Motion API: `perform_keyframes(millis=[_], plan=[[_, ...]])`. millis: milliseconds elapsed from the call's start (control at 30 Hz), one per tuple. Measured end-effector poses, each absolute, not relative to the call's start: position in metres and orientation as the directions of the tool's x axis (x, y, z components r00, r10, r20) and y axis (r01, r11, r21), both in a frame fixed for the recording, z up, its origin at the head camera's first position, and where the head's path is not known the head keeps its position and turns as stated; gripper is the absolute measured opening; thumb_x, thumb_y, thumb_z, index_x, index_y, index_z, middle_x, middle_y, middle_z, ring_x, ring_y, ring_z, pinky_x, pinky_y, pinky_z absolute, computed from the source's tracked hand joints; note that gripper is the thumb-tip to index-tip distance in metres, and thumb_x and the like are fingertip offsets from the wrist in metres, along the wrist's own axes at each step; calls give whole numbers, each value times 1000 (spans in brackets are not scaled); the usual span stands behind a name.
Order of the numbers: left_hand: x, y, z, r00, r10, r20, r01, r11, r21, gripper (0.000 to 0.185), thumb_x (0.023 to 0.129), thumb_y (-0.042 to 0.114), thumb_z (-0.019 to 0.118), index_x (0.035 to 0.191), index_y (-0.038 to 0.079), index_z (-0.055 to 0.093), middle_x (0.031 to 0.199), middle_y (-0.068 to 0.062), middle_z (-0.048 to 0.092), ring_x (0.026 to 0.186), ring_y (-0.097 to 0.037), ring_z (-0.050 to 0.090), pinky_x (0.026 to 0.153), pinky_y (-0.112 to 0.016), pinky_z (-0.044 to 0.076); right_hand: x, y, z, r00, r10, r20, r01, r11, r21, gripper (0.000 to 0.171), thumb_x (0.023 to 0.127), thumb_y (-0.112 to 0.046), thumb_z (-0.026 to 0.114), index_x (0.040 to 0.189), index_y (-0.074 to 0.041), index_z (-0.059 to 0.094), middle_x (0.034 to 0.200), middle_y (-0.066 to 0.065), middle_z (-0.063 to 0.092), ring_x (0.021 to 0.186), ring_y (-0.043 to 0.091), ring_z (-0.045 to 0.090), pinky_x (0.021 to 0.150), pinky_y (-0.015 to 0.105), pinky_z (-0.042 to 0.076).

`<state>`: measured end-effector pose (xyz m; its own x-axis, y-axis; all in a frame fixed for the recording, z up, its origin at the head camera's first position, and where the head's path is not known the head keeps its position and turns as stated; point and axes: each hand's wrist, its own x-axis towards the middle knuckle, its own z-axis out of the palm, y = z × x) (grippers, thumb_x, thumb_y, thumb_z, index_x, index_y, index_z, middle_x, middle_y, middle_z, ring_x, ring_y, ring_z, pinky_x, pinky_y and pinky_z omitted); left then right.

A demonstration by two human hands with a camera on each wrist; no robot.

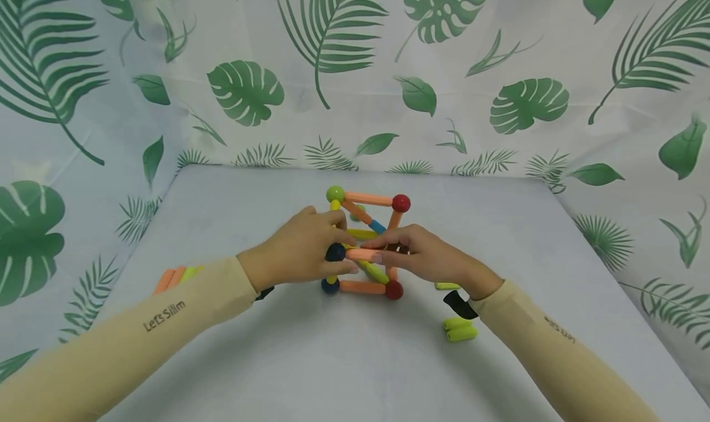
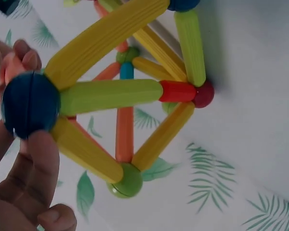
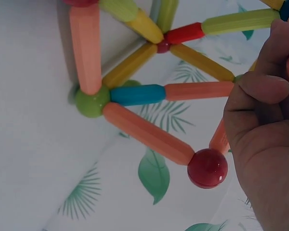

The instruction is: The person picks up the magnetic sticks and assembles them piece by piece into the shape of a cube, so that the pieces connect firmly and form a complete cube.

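Observation:
A frame of coloured sticks and balls stands on the table between my hands. My left hand (image 1: 307, 243) holds the dark blue ball (image 2: 30, 105) at its near upper corner, thumb and fingers around it. From that ball, yellow sticks (image 2: 108, 41) and a light green stick (image 2: 111, 95) run off. My right hand (image 1: 429, 255) pinches an orange stick (image 1: 362, 254) between thumb and fingers; the stick's left end is right at the blue ball. A green ball (image 1: 335, 193) and a red ball (image 1: 401, 203) form the top far corners. A lower red ball (image 1: 394, 290) sits near the table.
Right of the frame lie two light green sticks (image 1: 460, 329) side by side, with another green stick (image 1: 446, 285) behind them. Orange sticks (image 1: 167, 280) lie at left, partly behind my left sleeve. Leaf-printed cloth (image 1: 355, 101) walls the table's back and sides.

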<state>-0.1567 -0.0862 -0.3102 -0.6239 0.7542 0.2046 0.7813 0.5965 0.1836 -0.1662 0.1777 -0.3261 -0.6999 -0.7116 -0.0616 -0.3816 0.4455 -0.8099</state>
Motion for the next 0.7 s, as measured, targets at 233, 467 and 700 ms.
perform_keyframes(millis=[233,467,700], plan=[[-151,-82,-318,-555,760,339,814,579,34,17,92,36,77,101,22,81,93,2,58,72,-10,52,67,-31,35,-175,184,-324,-734,-679,-34,-399,471,-787,26,103,-27,62,122,-14,74,94,-3,72,72,18,54,63,29,41],[-150,-85,-321,-596,732,330,794,599,105,18,92,33,77,102,19,80,97,2,59,75,-12,52,68,-31,36,-208,215,-333,-901,-332,278,-375,277,-885,50,110,-30,45,81,6,63,72,12,57,67,24,56,67,33,47],[-149,-87,-322,-606,730,316,789,603,119,20,93,34,76,104,17,80,98,2,60,75,-11,52,70,-31,37,-241,232,-365,-978,-172,-114,45,360,-932,35,109,-22,41,130,2,55,113,18,59,104,32,62,83,34,53]])
